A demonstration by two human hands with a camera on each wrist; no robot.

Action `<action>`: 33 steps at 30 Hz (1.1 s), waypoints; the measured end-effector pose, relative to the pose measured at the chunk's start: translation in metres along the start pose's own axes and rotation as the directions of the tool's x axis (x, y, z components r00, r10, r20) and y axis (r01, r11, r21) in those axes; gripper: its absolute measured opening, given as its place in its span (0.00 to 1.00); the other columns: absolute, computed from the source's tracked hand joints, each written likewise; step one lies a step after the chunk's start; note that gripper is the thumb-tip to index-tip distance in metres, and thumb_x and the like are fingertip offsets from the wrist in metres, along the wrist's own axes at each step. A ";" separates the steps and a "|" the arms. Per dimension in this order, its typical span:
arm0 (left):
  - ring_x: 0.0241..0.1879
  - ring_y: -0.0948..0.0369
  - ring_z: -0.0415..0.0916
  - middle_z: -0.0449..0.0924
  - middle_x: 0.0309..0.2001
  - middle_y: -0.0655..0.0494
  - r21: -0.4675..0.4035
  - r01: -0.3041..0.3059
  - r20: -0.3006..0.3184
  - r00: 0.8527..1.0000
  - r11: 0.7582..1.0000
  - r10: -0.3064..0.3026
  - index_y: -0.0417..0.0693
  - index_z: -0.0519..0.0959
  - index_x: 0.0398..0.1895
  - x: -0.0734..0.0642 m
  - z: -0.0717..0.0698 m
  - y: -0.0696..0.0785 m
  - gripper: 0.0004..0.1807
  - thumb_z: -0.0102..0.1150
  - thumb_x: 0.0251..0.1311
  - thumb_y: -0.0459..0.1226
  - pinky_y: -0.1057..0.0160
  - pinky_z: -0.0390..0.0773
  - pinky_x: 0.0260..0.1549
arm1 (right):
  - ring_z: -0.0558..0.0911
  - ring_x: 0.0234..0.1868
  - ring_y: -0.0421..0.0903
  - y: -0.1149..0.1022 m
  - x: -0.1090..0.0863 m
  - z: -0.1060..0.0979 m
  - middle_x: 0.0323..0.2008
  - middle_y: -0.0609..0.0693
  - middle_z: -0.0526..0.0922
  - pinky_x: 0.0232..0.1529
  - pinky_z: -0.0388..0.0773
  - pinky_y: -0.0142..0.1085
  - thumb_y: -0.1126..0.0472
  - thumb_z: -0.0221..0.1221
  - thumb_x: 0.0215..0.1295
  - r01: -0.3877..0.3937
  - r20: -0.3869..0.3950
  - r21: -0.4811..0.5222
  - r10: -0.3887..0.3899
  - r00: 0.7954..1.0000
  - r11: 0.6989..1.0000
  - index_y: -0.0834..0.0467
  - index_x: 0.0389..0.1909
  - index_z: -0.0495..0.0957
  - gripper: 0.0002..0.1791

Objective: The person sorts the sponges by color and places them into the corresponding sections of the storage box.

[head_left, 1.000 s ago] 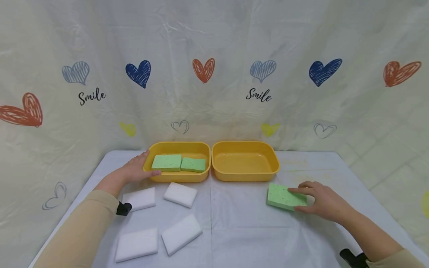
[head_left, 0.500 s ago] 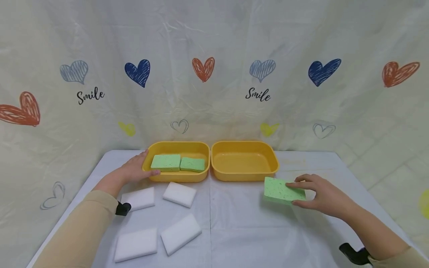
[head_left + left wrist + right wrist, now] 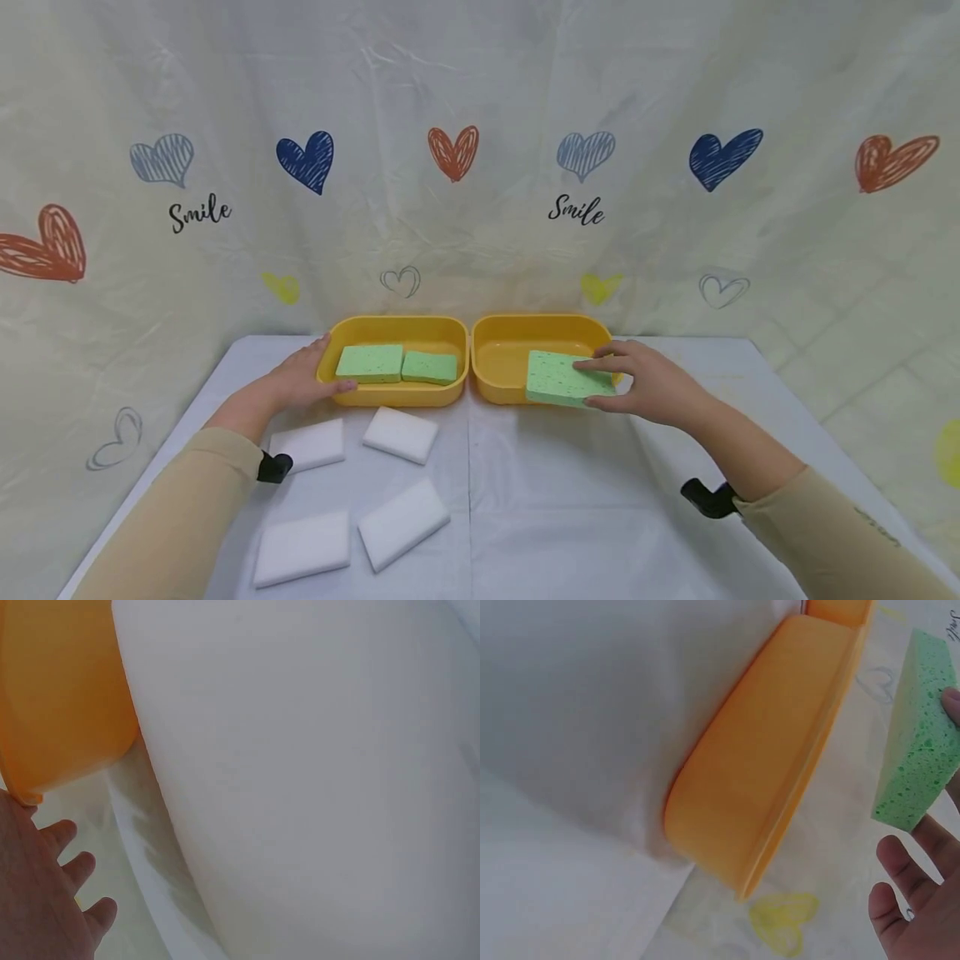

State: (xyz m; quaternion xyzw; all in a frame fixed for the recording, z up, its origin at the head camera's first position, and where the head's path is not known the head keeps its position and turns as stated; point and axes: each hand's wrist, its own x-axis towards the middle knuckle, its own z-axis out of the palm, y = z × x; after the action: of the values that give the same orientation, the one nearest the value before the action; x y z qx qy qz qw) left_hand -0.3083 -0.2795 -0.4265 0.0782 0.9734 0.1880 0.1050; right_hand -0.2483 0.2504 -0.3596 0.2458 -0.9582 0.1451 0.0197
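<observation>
The right hand (image 3: 652,383) pinches a green sponge (image 3: 558,379) by its right end, between thumb and fingers. The sponge is held in the air at the near right part of the right tub (image 3: 497,367), hiding a stretch of its front wall in the head view; the right wrist view shows it apart from the tub, with 2 fingers of that hand clear of the sponge. The left hand (image 3: 300,379) rests against the left end of the left tub (image 3: 408,397), its fingers extended rather than curled and its thumb at the near side (the left wrist view cuts off much of the hand, but shows 3 fingertips pointing past the tub). The 2 yellow tubs stand side by side toward the far edge of the white table (image 3: 570,517). In the left tub lie 2 green pieces (image 3: 370,364), end to end, the right piece looking smaller. In front of that tub, 4 white blocks (image 3: 403,523) lie on the table in 2 loose rows, set apart from each other at various angles. Beside each beige sleeve (image 3: 172,517) a black fitting (image 3: 708,498) juts from the wrist. Behind hangs a pale sheet (image 3: 510,242) printed with coloured hearts (image 3: 454,152).
</observation>
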 end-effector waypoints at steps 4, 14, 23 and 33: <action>0.72 0.32 0.43 0.43 0.75 0.27 0.000 -0.004 0.001 1.000 1.000 0.004 0.32 0.36 0.77 -0.001 -0.002 0.001 0.69 0.55 0.53 0.72 0.32 0.48 0.68 | 0.72 0.61 0.59 -0.014 0.026 0.008 0.60 0.55 0.77 0.60 0.70 0.58 0.39 0.70 0.55 0.001 0.011 0.033 -0.001 1.000 0.999 0.41 0.59 0.81 0.30; 0.72 0.32 0.45 0.44 0.74 0.27 -0.004 -0.007 -0.008 1.000 1.000 0.007 0.32 0.37 0.77 0.000 -0.001 0.000 0.68 0.56 0.54 0.71 0.32 0.49 0.68 | 0.72 0.61 0.55 -0.053 0.088 0.036 0.60 0.50 0.77 0.63 0.69 0.52 0.36 0.67 0.56 0.042 0.030 0.050 -0.044 0.999 0.998 0.37 0.60 0.80 0.29; 0.73 0.34 0.45 0.45 0.75 0.29 -0.018 -0.010 -0.025 1.000 1.000 0.009 0.34 0.36 0.78 0.003 0.001 -0.001 0.66 0.58 0.55 0.69 0.32 0.49 0.68 | 0.70 0.64 0.53 -0.097 0.142 0.051 0.64 0.50 0.73 0.67 0.66 0.50 0.35 0.65 0.59 0.046 0.114 0.041 -0.051 0.992 0.998 0.37 0.63 0.77 0.30; 0.73 0.35 0.45 0.45 0.76 0.33 -0.024 -0.006 -0.027 1.000 1.000 0.006 0.38 0.35 0.79 0.005 0.003 -0.005 0.67 0.58 0.53 0.69 0.33 0.49 0.68 | 0.70 0.65 0.51 -0.126 0.177 0.076 0.65 0.47 0.74 0.68 0.64 0.48 0.33 0.61 0.61 0.114 0.149 -0.066 -0.104 0.983 0.991 0.35 0.64 0.75 0.30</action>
State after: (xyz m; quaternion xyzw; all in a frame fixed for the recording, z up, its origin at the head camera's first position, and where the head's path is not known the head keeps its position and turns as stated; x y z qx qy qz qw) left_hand -0.3134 -0.2824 -0.4317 0.0773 0.9721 0.2012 0.0920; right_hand -0.3411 0.0410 -0.3798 0.3069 -0.9469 0.0901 -0.0331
